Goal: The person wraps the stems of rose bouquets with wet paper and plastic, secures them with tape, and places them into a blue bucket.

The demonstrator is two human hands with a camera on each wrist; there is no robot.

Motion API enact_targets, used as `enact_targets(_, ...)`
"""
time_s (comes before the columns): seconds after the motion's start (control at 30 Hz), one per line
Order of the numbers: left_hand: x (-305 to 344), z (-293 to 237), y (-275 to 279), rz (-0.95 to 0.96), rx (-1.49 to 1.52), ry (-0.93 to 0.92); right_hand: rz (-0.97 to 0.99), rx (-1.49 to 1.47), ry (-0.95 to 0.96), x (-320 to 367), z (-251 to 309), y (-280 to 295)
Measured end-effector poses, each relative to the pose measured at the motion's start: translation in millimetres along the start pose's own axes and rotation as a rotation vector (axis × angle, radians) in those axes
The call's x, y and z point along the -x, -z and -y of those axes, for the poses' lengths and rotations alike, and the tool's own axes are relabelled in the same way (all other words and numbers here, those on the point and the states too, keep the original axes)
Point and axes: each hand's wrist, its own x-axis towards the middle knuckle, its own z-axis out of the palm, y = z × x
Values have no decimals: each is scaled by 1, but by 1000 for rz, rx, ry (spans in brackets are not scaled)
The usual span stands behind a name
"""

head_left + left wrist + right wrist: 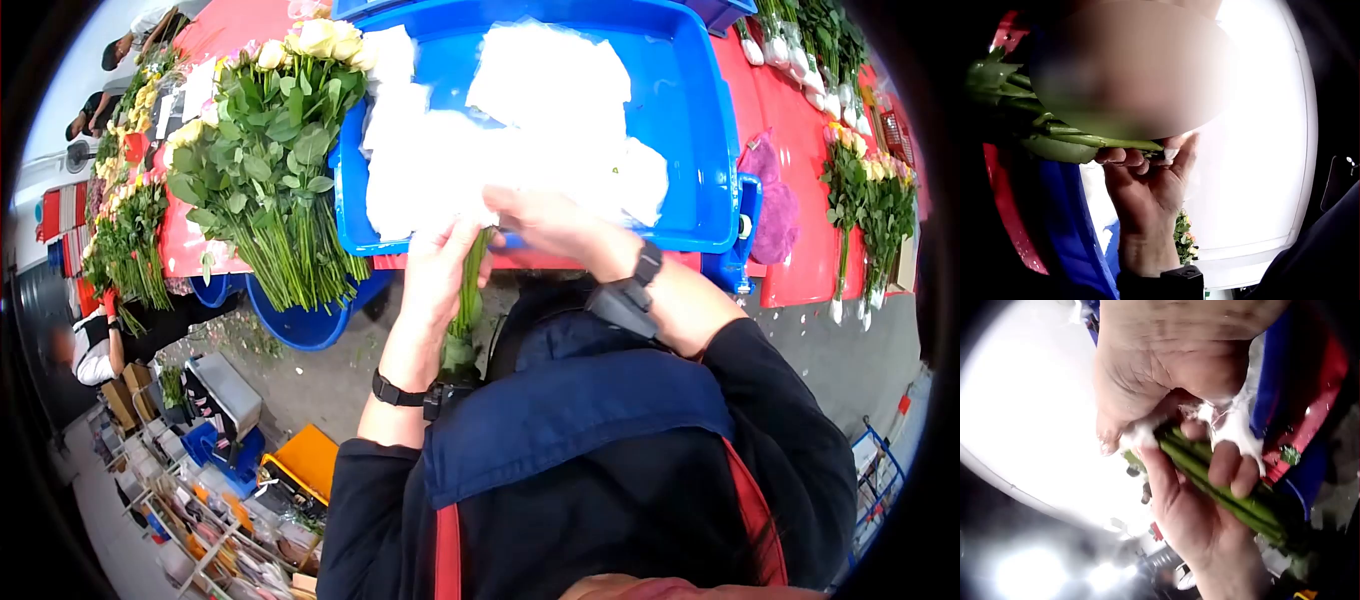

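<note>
The left hand [437, 268] grips leafy green stems [468, 297], white material [1140, 435] at their ends.

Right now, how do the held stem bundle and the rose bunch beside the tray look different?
The stem bundle is thinner than the rose bunch. The left hand grips the bundle; the bunch rests on the red table. The bundle's ends point to the blue tray, the bunch's toward the person. Both are green and leafy.
</note>
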Motion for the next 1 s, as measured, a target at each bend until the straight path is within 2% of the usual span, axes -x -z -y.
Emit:
enact_targets(0.1, -3, -5, 20, 5, 30, 16, -473, 1055, 790, 1, -2, 43)
enact_targets(0.2, -3, -4, 28, -20, 35, 44, -414, 1818, 338, 30, 16, 79)
enact_targets(0.3, -6, -4, 26, 14, 30, 57, -434, 1625, 361, 37, 10, 82)
enact_targets(0.4, -7, -4, 26, 92, 16, 81, -605, 1413, 289, 41, 8, 75)
enact_targets(0.5, -4, -2, 20, 104, 46, 115, -577, 1100, 235, 45, 14, 67)
enact_targets(0.57, 0, 1, 16, 118, 103, 162, -472, 1015, 200, 41, 8, 60)
enact_targets(0.6, 2, 0, 13, 183, 122, 164, -416, 972, 183, 39, 4, 53)
enact_targets(0.63, 5, -3, 8, 215, 146, 177, -368, 1017, 97, 40, 10, 31)
enact_targets(0.7, 6, -2, 0, 189, 126, 206, -310, 702, 110, 37, -2, 10)
enact_targets(0.73, 6, -1, 2, 186, 116, 178, -324, 708, 144, 36, -5, 8)
enact_targets(0.87, 6, 3, 16, 152, 70, 98, -290, 507, -77, 37, 3, 32)
enact_targets(0.97, 12, 2, 24, 92, 55, 50, -369, -21, 51, 29, -1, 33)
enact_targets(1.0, 14, 2, 24, 68, 55, 32, -374, -51, 98, 25, 1, 29)
